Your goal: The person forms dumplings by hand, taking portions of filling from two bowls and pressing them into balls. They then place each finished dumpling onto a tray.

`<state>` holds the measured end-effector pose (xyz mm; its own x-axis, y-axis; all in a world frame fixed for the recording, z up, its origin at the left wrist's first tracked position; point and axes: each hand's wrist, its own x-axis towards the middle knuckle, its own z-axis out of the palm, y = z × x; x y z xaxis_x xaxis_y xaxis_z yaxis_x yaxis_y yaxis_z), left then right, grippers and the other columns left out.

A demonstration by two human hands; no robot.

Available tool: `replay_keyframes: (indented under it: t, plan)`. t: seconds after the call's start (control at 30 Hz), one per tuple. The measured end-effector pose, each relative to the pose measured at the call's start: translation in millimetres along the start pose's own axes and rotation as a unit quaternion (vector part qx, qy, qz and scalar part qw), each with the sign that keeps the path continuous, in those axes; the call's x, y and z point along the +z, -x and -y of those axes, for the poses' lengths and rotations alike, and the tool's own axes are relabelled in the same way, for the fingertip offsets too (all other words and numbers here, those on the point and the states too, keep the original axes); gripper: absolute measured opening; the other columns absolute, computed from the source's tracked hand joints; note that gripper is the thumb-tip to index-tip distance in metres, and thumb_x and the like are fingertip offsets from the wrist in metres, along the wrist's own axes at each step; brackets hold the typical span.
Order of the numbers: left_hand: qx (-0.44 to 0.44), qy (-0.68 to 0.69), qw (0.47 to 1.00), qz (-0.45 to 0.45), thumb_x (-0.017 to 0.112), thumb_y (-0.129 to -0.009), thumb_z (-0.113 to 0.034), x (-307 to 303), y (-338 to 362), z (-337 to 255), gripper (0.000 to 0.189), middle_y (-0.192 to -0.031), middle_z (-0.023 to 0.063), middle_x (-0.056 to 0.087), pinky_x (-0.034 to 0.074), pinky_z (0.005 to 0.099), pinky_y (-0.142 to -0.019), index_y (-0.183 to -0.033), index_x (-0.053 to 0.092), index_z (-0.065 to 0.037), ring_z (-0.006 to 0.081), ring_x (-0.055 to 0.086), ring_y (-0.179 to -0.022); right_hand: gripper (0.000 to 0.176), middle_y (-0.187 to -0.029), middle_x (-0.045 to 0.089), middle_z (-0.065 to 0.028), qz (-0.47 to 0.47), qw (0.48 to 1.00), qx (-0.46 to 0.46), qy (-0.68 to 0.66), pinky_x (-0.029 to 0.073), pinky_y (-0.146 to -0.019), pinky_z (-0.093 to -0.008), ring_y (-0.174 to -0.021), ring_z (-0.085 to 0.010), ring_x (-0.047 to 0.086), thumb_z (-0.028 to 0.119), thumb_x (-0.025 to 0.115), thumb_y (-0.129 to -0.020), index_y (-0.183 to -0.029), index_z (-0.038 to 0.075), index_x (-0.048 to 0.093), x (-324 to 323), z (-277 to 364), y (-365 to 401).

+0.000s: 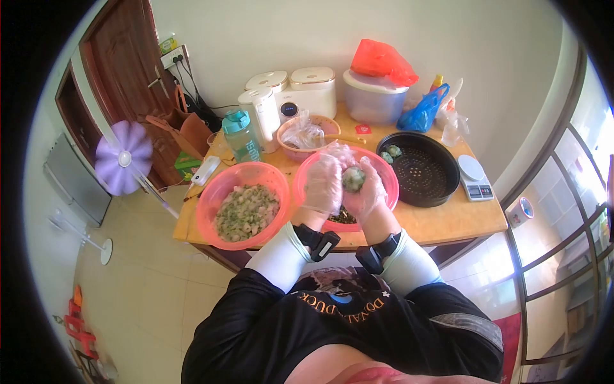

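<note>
A round, greenish-white ball of food (353, 179) sits between my two hands above a pink bowl (393, 189). Clear plastic gloves cover both hands. My right hand (373, 192) cups the ball from the right and below, thumb along its side. Curled against its left and far side is my left hand (322, 184); some of its fingers are hidden behind the ball. Dark, chopped-looking food (342, 216) shows in the bowl below my wrists. To the left, another pink bowl (206, 214) holds a pale mixture with green bits (246, 214).
Right of my hands stands a round black perforated pan (419, 176) with a few similar balls (391, 152) at its left edge. A kitchen scale (474, 179) is beyond it. Behind are a bowl with plastic bags (304, 133), a teal bottle (240, 136) and white appliances (313, 93).
</note>
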<state>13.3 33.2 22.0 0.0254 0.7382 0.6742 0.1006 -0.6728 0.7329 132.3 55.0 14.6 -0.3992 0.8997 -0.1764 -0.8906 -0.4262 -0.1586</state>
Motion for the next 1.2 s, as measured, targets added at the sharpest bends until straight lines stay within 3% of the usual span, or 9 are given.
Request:
replay_keyframes:
  t: [0.17, 0.23, 0.5, 0.63, 0.7, 0.9, 1.03, 1.13, 1.2]
  plan:
    - [0.217, -0.274, 0.937, 0.015, 0.046, -0.104, -0.021, 9.6, -4.7, 8.8, 0.034, -0.121, 0.0109, 0.07, 0.047, 0.0445, -0.106, -0.128, 0.062, -0.003, 0.0264, 0.067, -0.105, 0.026, -0.11, 0.066, -0.015, -0.03, 0.996, -0.029, 0.075, 0.056, -0.096, -0.0481, -0.102, -0.0297, 0.066, 0.026, 0.052, -0.104, -0.119, 0.006, 0.059, 2.4, -7.0, 8.0]
    - [-0.149, 0.057, 0.985, -0.071, 0.038, -0.105, -0.037, 18.3, -8.3, -4.5, 0.048, -0.132, 0.0187, 0.065, 0.041, 0.048, -0.113, -0.124, 0.064, -0.002, 0.0307, 0.06, -0.126, 0.026, -0.105, 0.067, -0.0128, 0.004, 1.0, -0.01, 0.008, 0.057, -0.09, -0.048, -0.096, -0.0275, 0.066, 0.025, 0.054, -0.103, -0.12, 0.006, 0.059, -12.9, -2.5, -12.9]
    - [-0.359, 0.518, 0.757, -0.174, 0.021, -0.107, -0.055, 17.8, 12.8, -19.7, 0.065, -0.123, 0.0122, 0.066, 0.05, 0.0443, -0.104, -0.122, 0.063, -0.008, 0.0298, 0.063, -0.116, 0.029, -0.101, 0.066, -0.0061, 0.048, 0.986, -0.042, 0.156, 0.054, -0.086, -0.0384, -0.093, -0.0209, 0.063, 0.033, 0.064, -0.1, -0.109, 0.007, 0.069, 10.9, -18.4, 11.2]
    - [-0.332, 0.551, 0.741, -0.193, 0.022, -0.107, -0.055, 14.7, 18.0, -16.4, 0.064, -0.126, 0.0113, 0.064, 0.049, 0.0455, -0.105, -0.126, 0.061, -0.007, 0.0285, 0.062, -0.116, 0.027, -0.1, 0.07, -0.0088, 0.054, 0.853, -0.157, 0.495, 0.049, -0.093, -0.0355, -0.096, -0.023, 0.065, 0.028, 0.066, -0.095, -0.106, 0.004, 0.074, 19.6, -27.5, 27.0]
    - [-0.321, 0.565, 0.737, -0.187, 0.022, -0.107, -0.055, 13.0, 22.9, -5.3, 0.065, -0.128, 0.0109, 0.064, 0.049, 0.0457, -0.105, -0.128, 0.06, -0.007, 0.028, 0.063, -0.116, 0.03, -0.107, 0.072, -0.0148, 0.074, 0.598, -0.247, 0.759, 0.048, -0.097, -0.0397, -0.099, -0.0301, 0.065, 0.03, 0.064, -0.094, -0.11, 0.007, 0.074, 45.4, -26.2, 53.5]
    - [-0.282, 0.679, 0.655, -0.176, 0.024, -0.108, -0.051, 11.6, 22.1, 0.4, 0.06, -0.128, 0.0114, 0.063, 0.049, 0.0462, -0.104, -0.133, 0.057, -0.007, 0.0296, 0.063, -0.115, 0.045, -0.115, 0.071, -0.0156, 0.077, 0.529, -0.227, 0.814, 0.045, -0.1, -0.0404, -0.104, -0.032, 0.065, 0.045, 0.057, -0.096, -0.114, 0.007, 0.074, 40.8, -22.5, 38.5]
    - [-0.338, 0.625, 0.654, -0.259, 0.03, -0.108, -0.046, 11.8, 13.2, -33.9, 0.051, -0.119, 0.0115, 0.064, 0.051, 0.0437, -0.1, -0.128, 0.058, -0.008, 0.0287, 0.063, -0.107, 0.055, -0.127, 0.069, -0.0104, -0.059, 0.804, -0.111, 0.581, 0.044, -0.104, -0.0359, -0.12, -0.0218, 0.061, 0.047, 0.055, -0.1, -0.125, -0.001, 0.067, 75.7, -8.4, 42.5]
    - [-0.352, 0.615, 0.635, -0.308, 0.031, -0.108, -0.045, 8.7, 8.2, -37.1, 0.048, -0.113, 0.0103, 0.065, 0.052, 0.0405, -0.097, -0.123, 0.059, -0.009, 0.0258, 0.064, -0.102, 0.049, -0.137, 0.063, -0.0123, 0.057, 0.777, -0.228, 0.584, 0.042, -0.108, -0.0351, -0.128, -0.0229, 0.058, 0.038, 0.059, -0.1, -0.134, 0.001, 0.062, 67.8, 10.2, 55.5]
    - [-0.366, 0.605, 0.627, -0.326, 0.03, -0.109, -0.045, 5.5, 13.6, -26.0, 0.047, -0.111, 0.0091, 0.066, 0.053, 0.038, -0.095, -0.12, 0.06, -0.01, 0.0232, 0.065, -0.1, 0.044, -0.144, 0.058, -0.0163, 0.198, 0.571, -0.226, 0.764, 0.04, -0.112, -0.0373, -0.133, -0.0276, 0.055, 0.025, 0.06, -0.099, -0.138, 0.004, 0.058, 66.0, 20.9, 58.1]
